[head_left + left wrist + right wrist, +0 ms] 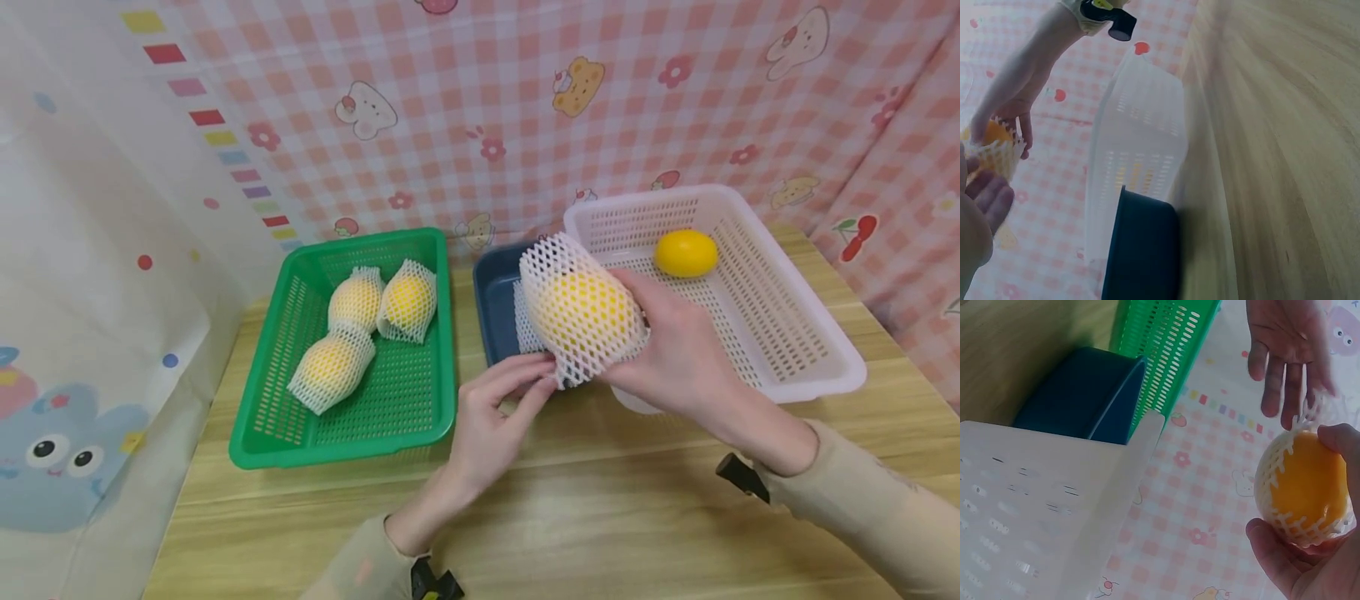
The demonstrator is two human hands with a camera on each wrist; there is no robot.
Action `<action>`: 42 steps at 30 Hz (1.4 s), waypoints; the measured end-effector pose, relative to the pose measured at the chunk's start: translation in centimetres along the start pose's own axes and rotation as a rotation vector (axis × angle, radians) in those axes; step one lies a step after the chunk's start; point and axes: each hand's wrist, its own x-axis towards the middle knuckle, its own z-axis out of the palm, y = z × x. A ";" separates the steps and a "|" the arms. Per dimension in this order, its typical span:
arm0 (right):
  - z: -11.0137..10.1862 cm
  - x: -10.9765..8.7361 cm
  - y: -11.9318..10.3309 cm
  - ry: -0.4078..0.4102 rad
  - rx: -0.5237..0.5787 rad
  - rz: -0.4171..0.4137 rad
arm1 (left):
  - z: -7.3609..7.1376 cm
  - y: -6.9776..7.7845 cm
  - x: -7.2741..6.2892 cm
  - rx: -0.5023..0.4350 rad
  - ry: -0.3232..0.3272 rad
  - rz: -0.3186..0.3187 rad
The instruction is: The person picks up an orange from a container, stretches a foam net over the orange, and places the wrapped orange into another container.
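Note:
My right hand point(678, 350) grips a yellow fruit point(588, 312) wrapped in a white foam net sleeve point(546, 258), held up over the dark blue tray. With thumb and fingertips my left hand point(487, 417) pinches the sleeve's lower edge. Seen from the right wrist, the fruit's bare orange-yellow side point(1307, 472) shows through the sleeve's opening, between right thumb and fingers. In the left wrist view the fruit is partly cut off at the left edge. A bare yellow fruit point(686, 253) lies in the white basket point(806, 312).
To the left stands a green basket point(442, 367) with three net-wrapped fruits point(408, 304). Between the baskets sits the dark blue tray point(491, 287), partly hidden, with white foam netting point(527, 325) in it. A wooden table point(585, 500) carries everything; a checked cloth point(465, 83) hangs behind.

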 end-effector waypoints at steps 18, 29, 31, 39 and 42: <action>0.5 -0.7 0.1 -0.106 0.023 -0.222 | -1.5 0.4 2.6 -0.345 0.158 -0.232; 0.7 -0.7 -0.3 -0.064 0.001 -0.086 | -0.6 0.2 2.0 -0.382 0.153 -0.291; 0.7 -0.6 -0.3 -0.054 -0.007 -0.078 | -0.4 0.2 1.9 -0.401 0.144 -0.295; 1.0 -0.6 -0.4 -0.016 -0.042 -0.105 | -0.1 0.0 1.8 -0.485 0.028 -0.412; 1.3 -0.5 -0.5 -0.006 -0.063 -0.121 | -0.2 -0.1 1.9 -0.499 -0.059 -0.463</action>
